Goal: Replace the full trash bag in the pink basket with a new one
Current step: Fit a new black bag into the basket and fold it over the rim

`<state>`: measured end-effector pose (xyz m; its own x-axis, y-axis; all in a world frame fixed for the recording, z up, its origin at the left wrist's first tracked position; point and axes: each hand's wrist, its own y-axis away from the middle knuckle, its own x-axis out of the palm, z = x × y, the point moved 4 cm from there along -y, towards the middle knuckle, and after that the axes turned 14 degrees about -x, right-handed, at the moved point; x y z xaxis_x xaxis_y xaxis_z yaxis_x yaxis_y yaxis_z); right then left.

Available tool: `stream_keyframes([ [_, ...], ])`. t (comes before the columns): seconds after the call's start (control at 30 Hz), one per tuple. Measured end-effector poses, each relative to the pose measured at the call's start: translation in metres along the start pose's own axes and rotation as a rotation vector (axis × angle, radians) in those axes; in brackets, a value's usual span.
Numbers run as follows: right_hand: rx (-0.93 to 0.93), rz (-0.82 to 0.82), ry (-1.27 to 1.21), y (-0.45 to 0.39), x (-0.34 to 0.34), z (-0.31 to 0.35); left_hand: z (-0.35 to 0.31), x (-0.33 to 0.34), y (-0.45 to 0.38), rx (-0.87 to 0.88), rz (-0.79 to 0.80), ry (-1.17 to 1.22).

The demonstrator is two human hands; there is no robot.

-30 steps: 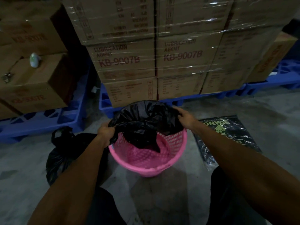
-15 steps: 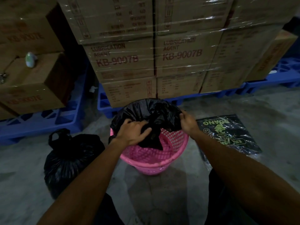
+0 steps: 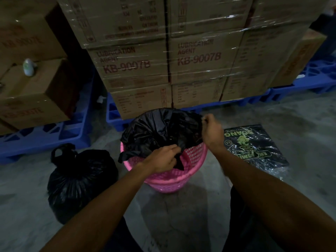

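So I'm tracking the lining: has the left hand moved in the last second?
Yes. The left hand went from the basket's left rim to over its near opening, gripping the new bag.

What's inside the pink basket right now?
A loose black bag, held by the left hand and right hand. It hides the pink basket bottom.

Dim light falls on a grey concrete floor (image 3: 300, 115), mottled and faintly cracked. Behind it stands a stack of cardboard boxes (image 3: 169, 57) wrapped in clear film, printed "LUBRICATION AGENT KB-9007B", set on a blue plastic pallet (image 3: 254, 100). At the left, more brown boxes (image 3: 31, 99) sit on a second blue pallet (image 3: 45, 137), with a small pale bottle (image 3: 28, 67) resting on one box top.
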<state>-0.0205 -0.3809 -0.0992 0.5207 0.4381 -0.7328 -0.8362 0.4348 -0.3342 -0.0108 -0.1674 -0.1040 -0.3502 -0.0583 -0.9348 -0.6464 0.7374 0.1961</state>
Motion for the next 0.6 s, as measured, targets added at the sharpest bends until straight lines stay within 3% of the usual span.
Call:
stream_keyframes([
  [0.1, 0.18, 0.03, -0.101, 0.0, 0.0, -0.023, -0.021, 0.002, 0.021, 0.049, -0.062, -0.06],
  [0.23, 0.384, 0.052, -0.184, 0.013, 0.009, -0.045, -0.031, 0.016, 0.035, 0.128, -0.013, -0.203],
  [0.37, 0.582, 0.23, -0.329, 0.037, 0.032, -0.068, -0.023, 0.025, 0.038, 0.258, -0.065, -0.295],
  [0.5, 0.581, -0.045, -0.474, 0.031, 0.012, -0.051, -0.03, 0.024, 0.026, 0.233, -0.114, -0.329],
  [0.6, 0.492, 0.082, -0.505, 0.013, 0.005, -0.026, -0.044, 0.018, 0.005, 0.14, -0.17, -0.321],
])
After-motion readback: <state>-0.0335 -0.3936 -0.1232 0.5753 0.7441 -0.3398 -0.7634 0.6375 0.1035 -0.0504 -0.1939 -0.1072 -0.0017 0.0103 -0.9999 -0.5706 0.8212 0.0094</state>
